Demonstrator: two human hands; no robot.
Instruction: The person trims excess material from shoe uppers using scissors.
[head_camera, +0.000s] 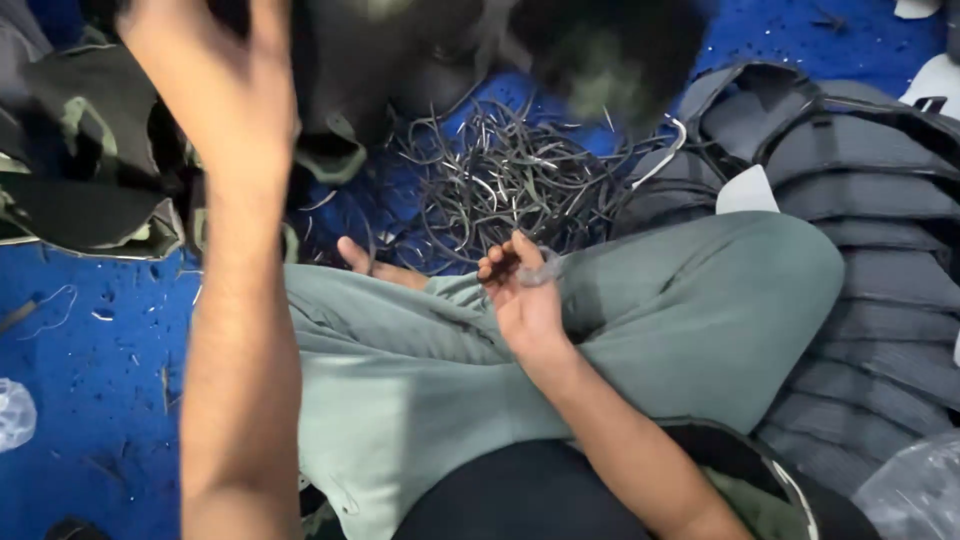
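Beyond the right hand (520, 290) lies a tangle of thin strips (510, 180), dark grey with pale glints. That hand rests on trousers (650, 310) of plain sage green. To its right, stacked fabric panels (860, 230) are charcoal grey with black edging, and a white scrap (747, 190) sits among them. Around the raised left hand (215, 80), cloth pieces (90, 170) show black with olive-green patches, a camouflage pattern. The floor mat (90, 390) below that arm is bright blue, speckled with dark trimmings.
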